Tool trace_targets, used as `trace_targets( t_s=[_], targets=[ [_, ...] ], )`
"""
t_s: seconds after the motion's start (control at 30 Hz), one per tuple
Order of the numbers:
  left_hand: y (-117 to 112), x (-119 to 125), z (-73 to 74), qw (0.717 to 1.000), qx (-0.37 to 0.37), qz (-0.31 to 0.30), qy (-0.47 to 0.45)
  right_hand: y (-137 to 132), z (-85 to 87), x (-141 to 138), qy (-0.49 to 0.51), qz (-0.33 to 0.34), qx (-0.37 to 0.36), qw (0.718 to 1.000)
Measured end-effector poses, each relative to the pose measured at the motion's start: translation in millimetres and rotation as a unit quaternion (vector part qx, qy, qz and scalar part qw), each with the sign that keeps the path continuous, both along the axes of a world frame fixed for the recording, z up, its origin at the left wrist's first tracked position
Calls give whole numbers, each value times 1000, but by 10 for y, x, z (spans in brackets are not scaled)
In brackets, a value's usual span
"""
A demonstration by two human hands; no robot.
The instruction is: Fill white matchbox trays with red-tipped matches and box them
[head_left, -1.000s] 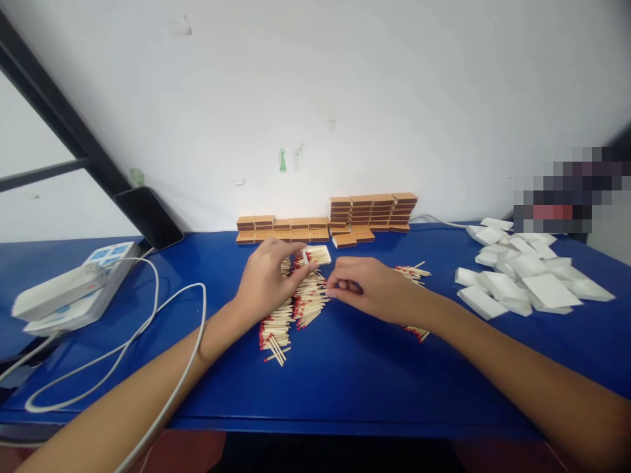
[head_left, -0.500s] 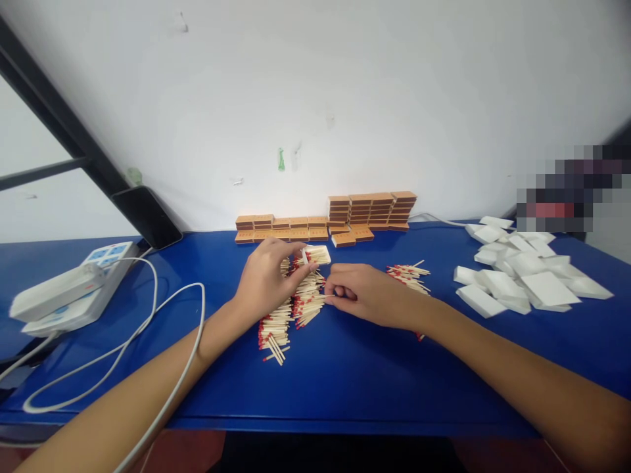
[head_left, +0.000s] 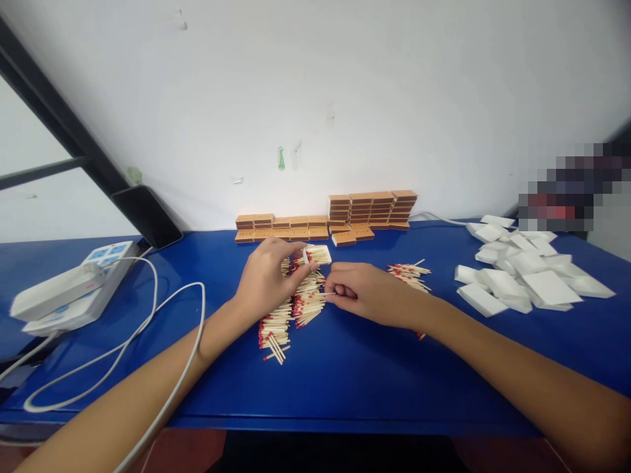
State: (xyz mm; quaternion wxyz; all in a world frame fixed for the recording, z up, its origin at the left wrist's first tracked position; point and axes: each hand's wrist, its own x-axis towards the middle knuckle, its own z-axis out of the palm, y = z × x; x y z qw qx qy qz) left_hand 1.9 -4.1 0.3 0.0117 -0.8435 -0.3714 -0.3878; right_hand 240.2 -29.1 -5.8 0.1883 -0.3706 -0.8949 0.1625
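My left hand (head_left: pixel 269 276) is curled over a small white matchbox tray (head_left: pixel 318 253) with matches in it, gripping its near end above the blue table (head_left: pixel 345 368). My right hand (head_left: pixel 367 292) is closed, pinching a few matches at the edge of a long pile of red-tipped matches (head_left: pixel 290 309) that lies between the two hands. A smaller heap of matches (head_left: pixel 409 272) lies behind my right hand.
Stacked orange matchboxes (head_left: pixel 365 213) line the wall at the back. A pile of white empty trays (head_left: pixel 522 269) lies at the right. At the left are a white power strip (head_left: pixel 69 289), a looping white cable (head_left: pixel 162 328) and a dark phone (head_left: pixel 148 217) leaning on the wall.
My right hand has drawn slightly back and left toward the match pile's edge. The left hand and the tray stay where they were.
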Motion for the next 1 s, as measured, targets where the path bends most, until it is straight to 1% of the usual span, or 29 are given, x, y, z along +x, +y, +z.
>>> trace_targets(
  t_s=[0.17,0.33,0.43,0.53,0.73,1.0],
  targets=[
    [9,-5,-1,1000,-5,-1,3,22,75,53,5,-5,4,1000],
    [22,-12,2,1000,-10,-1,10,69,239,158,57,-26,7,998],
    [26,-14,-6,1000,-16,-18,10,97,294,205,77,-47,25,996],
    [25,-10,-21,999,-23,-42,10,114,284,217,74,-58,50,994],
    [1,14,-11,997,-13,-69,16,121,221,197,52,-65,41,996],
    [-19,16,10,996,-17,-86,19,105,255,189,48,-66,47,996]
  ],
)
